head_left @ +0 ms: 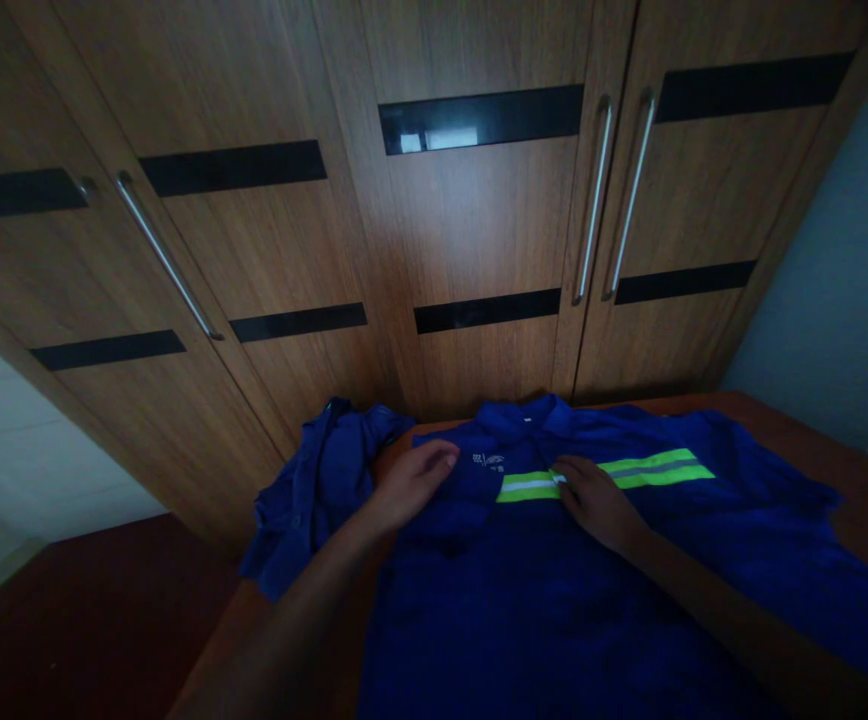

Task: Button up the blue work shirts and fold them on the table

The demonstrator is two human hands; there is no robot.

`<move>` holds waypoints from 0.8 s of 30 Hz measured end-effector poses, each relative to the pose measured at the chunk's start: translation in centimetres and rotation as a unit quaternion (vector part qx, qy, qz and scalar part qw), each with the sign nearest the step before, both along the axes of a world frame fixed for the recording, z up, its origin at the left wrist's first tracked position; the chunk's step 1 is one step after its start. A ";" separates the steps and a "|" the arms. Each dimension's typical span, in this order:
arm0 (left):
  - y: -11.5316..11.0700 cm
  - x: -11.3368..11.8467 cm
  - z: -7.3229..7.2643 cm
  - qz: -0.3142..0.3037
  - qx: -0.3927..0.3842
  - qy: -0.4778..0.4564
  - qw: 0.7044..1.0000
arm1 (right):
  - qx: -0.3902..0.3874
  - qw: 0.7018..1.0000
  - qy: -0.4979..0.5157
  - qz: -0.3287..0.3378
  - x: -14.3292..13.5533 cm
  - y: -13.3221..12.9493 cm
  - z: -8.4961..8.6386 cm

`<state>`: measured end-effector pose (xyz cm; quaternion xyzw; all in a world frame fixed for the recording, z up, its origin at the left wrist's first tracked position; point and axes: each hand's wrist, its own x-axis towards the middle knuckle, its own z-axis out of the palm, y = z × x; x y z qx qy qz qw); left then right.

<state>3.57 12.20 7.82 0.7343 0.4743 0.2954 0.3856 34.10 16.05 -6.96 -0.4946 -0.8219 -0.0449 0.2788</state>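
A blue work shirt (524, 590) lies spread out, its collar toward the cabinet, with a yellow-green and silver reflective stripe (655, 468) across the chest. My left hand (413, 483) is over the shirt's left edge, beside a small white logo, fingers together and slightly bent; whether it pinches cloth is hidden. On the stripe near the front placket rests my right hand (591, 498), its fingers curled at the fabric; what is between them is too small to make out. A crumpled blue garment (321, 485) lies to the left of the shirt.
Beyond the clothes stands a wooden wardrobe (471, 230) with black panels and long metal handles. The shirt lies on a reddish-brown surface (786, 440). A dark red floor (104, 610) shows at lower left, and a pale wall (839, 290) at right.
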 end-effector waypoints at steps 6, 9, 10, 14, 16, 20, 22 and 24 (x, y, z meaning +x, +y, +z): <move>-4.2 -0.4 -6.8 -0.015 0.170 0.315 0.933 | -0.006 1.000 -0.016 -0.006 -0.1 0.0 0.2; -6.6 -1.6 -7.9 -0.029 0.194 0.361 0.912 | -0.010 0.999 -0.031 0.000 -0.1 -0.3 0.7; -7.2 -2.1 -7.8 -0.028 0.196 0.362 0.911 | -0.016 0.999 -0.037 -0.002 -0.1 -0.3 1.1; -8.4 -4.5 -6.3 -0.040 0.155 0.348 0.924 | -0.087 0.995 -0.023 -0.033 -1.7 0.6 3.6; -8.6 -5.5 -5.7 -0.036 0.137 0.335 0.932 | -0.135 0.990 0.032 -0.012 -3.9 2.1 5.2; -9.1 -6.7 -5.4 -0.023 0.137 0.324 0.936 | -0.173 0.978 0.080 0.080 -11.1 5.9 7.2; -9.4 -6.9 -5.7 -0.011 0.151 0.325 0.933 | -0.190 0.971 0.090 0.114 -15.1 7.2 7.3; -9.4 -6.8 -6.1 0.016 0.172 0.333 0.927 | -0.206 0.965 0.095 0.131 -18.5 7.9 7.1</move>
